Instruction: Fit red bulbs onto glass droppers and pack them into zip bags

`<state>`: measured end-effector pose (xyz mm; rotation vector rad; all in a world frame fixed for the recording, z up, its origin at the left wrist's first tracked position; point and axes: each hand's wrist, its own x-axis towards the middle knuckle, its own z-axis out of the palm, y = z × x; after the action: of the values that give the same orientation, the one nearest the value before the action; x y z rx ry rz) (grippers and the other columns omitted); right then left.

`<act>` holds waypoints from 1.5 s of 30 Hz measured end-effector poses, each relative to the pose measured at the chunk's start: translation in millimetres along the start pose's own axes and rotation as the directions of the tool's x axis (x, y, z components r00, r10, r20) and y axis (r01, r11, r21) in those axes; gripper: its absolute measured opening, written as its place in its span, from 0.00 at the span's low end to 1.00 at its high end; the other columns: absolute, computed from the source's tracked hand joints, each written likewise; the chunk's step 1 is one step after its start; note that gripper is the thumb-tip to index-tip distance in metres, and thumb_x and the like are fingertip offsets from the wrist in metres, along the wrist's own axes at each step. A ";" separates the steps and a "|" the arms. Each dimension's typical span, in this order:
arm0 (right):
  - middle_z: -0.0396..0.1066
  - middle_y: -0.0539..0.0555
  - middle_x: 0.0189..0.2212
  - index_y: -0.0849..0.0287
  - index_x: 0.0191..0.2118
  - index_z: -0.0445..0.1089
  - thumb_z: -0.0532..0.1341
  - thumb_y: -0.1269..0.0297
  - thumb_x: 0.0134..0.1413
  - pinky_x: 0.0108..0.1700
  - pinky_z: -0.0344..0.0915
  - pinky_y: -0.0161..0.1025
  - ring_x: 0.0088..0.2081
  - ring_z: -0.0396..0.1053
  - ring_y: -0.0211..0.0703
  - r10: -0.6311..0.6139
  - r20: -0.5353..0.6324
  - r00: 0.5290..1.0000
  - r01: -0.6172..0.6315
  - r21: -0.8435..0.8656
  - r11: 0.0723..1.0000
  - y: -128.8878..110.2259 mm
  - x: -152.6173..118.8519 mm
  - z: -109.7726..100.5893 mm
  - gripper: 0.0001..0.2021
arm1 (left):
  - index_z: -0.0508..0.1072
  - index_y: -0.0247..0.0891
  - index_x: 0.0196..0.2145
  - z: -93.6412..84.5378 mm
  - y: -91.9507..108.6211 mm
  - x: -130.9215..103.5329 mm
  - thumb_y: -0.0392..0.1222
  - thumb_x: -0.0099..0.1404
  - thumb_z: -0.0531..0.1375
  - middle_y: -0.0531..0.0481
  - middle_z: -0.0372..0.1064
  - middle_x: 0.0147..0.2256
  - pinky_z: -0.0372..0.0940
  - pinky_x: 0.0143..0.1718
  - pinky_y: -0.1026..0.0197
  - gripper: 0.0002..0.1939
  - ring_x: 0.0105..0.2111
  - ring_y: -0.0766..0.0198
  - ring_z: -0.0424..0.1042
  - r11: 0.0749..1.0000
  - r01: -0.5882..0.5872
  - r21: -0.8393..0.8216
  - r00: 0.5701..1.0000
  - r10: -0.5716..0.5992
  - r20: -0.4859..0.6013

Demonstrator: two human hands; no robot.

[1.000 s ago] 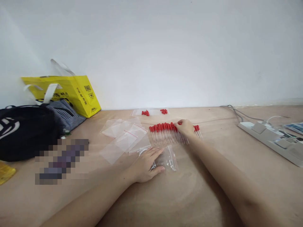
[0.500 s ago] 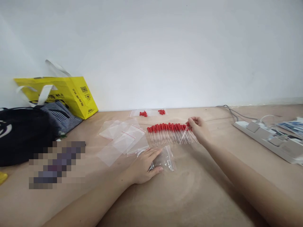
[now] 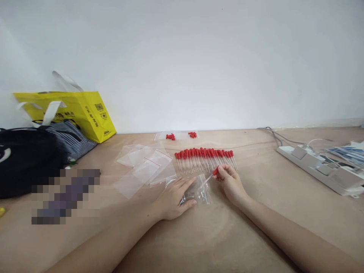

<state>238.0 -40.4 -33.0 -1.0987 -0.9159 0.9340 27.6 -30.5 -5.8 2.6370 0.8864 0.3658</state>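
Note:
A row of clear droppers with red bulbs (image 3: 203, 152) lies side by side on the table. Pinched by its red bulb in my right hand (image 3: 229, 182) is one dropper (image 3: 208, 179), its clear tip pointing left over a small transparent bag. My left hand (image 3: 176, 199) lies with its fingers spread on that bag (image 3: 203, 193), partly covering it and whatever dark content is under the palm. Left of the row, several flat zip bags (image 3: 142, 167) overlap. Behind it, two small groups of red bulbs (image 3: 170, 137) rest on a clear sheet.
At the left stand a yellow bag (image 3: 93, 117), a striped pouch (image 3: 71, 140) and a black bag (image 3: 28, 163), with a blurred-out object in front. A white power strip (image 3: 321, 167) with cables lies at the right, near some blue-white packets (image 3: 348, 153).
My right hand has moved from the right end of the row toward me and left, bringing one dropper to the bag. My left hand stays on the bag.

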 end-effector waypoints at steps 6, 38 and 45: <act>0.63 0.47 0.20 0.58 0.28 0.61 0.59 0.50 0.41 0.24 0.59 0.34 0.21 0.60 0.34 0.052 0.210 0.976 -0.005 -0.218 0.976 -5.6 -5.9 -3.5 0.16 | 0.45 0.41 0.58 3.7 -1.3 1.6 0.49 0.61 0.51 0.45 0.48 0.57 0.47 0.56 0.49 0.31 0.56 0.56 0.49 1.000 -0.013 -0.004 1.000 0.013 -0.011; 0.65 0.50 0.24 0.54 0.29 0.72 0.58 0.58 0.48 0.38 0.55 0.39 0.31 0.61 0.39 -0.084 0.631 0.771 0.559 -0.608 0.564 -6.3 -1.5 -2.6 0.08 | 0.56 0.44 0.54 -28.3 -6.1 -26.7 0.47 0.59 0.53 0.50 0.59 0.52 0.55 0.52 0.53 0.24 0.51 0.58 0.58 0.999 0.051 -0.007 0.994 -0.050 0.096; 0.67 0.51 0.23 0.60 0.30 0.71 0.56 0.59 0.46 0.26 0.57 0.32 0.23 0.60 0.35 -0.135 0.370 0.919 0.358 -0.642 0.678 -4.6 30.2 -16.3 0.10 | 0.57 0.45 0.53 -30.0 -5.6 -27.7 0.47 0.59 0.53 0.51 0.57 0.53 0.53 0.52 0.52 0.24 0.52 0.57 0.57 0.999 0.053 -0.005 0.994 -0.052 0.099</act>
<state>264.0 -18.0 -27.8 -1.4381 -1.7251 0.5093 -7.1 -36.5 15.6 2.5942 0.9183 0.2229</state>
